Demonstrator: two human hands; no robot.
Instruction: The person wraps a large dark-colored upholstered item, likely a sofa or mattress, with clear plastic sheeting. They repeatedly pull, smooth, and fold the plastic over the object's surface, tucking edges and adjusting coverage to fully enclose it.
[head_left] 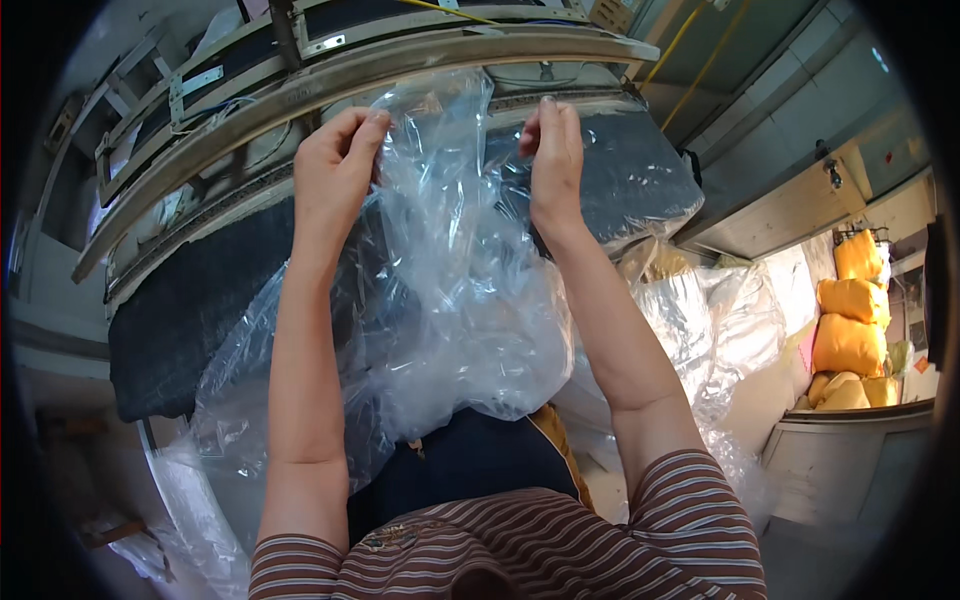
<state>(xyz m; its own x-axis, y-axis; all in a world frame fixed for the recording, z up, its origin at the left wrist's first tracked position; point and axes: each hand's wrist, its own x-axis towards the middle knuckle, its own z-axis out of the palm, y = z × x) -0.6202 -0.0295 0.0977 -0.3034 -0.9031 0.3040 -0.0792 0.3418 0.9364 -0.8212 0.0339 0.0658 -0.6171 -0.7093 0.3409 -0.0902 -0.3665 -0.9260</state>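
A crumpled sheet of clear plastic film (440, 230) runs from the far edge of the dark work surface down to my lap. My left hand (338, 165) is closed at its upper left edge, thumb pressed against the fingers. On the other side, my right hand (556, 165) is raised with its fingers curled and the thumb alongside them. A small gap shows between that hand and the film's bright upper part. Whatever its fingers hold, if anything, is hidden. More loose film drapes beside my left forearm.
A long metal bar (370, 70) crosses behind the dark padded surface (630, 170), with a machine frame and wires beyond. Shiny plastic (680, 310) is heaped on the right. Yellow bundles (850, 340) are stacked by a pale cabinet (850, 460) farther right.
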